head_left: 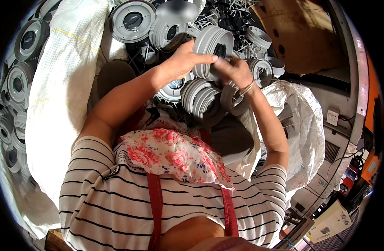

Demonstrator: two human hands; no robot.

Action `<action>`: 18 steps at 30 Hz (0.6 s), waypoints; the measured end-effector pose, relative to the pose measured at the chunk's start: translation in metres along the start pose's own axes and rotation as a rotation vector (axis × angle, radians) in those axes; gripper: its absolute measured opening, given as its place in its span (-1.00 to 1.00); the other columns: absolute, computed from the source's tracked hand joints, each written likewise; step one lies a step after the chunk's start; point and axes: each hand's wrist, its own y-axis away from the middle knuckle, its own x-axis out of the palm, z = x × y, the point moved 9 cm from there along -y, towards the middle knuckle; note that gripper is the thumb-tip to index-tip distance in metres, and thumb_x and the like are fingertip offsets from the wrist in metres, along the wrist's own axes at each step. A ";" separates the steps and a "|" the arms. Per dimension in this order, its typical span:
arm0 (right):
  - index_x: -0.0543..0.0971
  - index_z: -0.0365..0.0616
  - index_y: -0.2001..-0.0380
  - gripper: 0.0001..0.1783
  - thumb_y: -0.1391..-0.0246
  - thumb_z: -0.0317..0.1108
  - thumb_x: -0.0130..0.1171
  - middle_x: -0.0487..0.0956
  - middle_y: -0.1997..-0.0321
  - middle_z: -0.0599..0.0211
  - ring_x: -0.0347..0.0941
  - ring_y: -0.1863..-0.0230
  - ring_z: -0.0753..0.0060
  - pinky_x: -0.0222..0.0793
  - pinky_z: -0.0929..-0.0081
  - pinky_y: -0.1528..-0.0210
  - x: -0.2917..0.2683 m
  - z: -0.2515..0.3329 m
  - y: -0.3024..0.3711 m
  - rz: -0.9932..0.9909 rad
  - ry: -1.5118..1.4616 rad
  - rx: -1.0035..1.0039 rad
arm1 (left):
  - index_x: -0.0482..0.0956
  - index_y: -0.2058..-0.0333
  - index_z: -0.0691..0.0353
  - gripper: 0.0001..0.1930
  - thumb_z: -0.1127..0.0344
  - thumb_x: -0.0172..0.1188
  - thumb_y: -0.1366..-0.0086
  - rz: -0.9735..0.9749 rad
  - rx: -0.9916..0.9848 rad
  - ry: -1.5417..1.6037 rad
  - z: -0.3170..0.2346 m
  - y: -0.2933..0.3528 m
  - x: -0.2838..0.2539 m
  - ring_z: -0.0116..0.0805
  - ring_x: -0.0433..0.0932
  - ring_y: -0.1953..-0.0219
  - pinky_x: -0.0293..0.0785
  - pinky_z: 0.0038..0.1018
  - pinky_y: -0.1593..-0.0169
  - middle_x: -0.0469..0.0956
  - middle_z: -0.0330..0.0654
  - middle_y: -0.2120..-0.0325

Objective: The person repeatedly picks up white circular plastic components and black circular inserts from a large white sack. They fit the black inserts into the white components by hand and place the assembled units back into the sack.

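A grey ribbed plastic round part (203,42) with a black centre is raised in front of me. My left hand (184,59) grips its near left side, thumb lying across the front rim. At its black centre piece (219,51) is my right hand (239,73), fingers bent and smeared by motion, so whether they hold anything does not show. Just below the hands lie more grey ribbed round parts (196,97) and a darker ring (232,99). A wide grey disc part (132,20) with a black knob sits at the upper left.
To my left stands a white woven sack (64,83), with several grey round parts (18,83) beyond it. Small black caps and white stick-like pieces (206,19) are heaped at the back. A cardboard sheet (298,35) and a pale translucent bag (303,125) are on the right.
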 end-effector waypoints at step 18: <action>0.03 -0.01 -0.33 0.26 0.45 -0.08 0.54 0.26 -0.29 0.07 0.16 -0.31 0.09 0.10 0.37 -0.33 -0.036 -0.128 0.007 0.420 0.742 0.086 | 0.39 -0.07 0.35 -0.33 0.05 0.31 -0.05 -0.263 0.327 -1.020 -0.055 0.001 -0.023 -0.03 0.42 -0.08 0.31 -0.31 -0.16 0.43 0.14 -0.02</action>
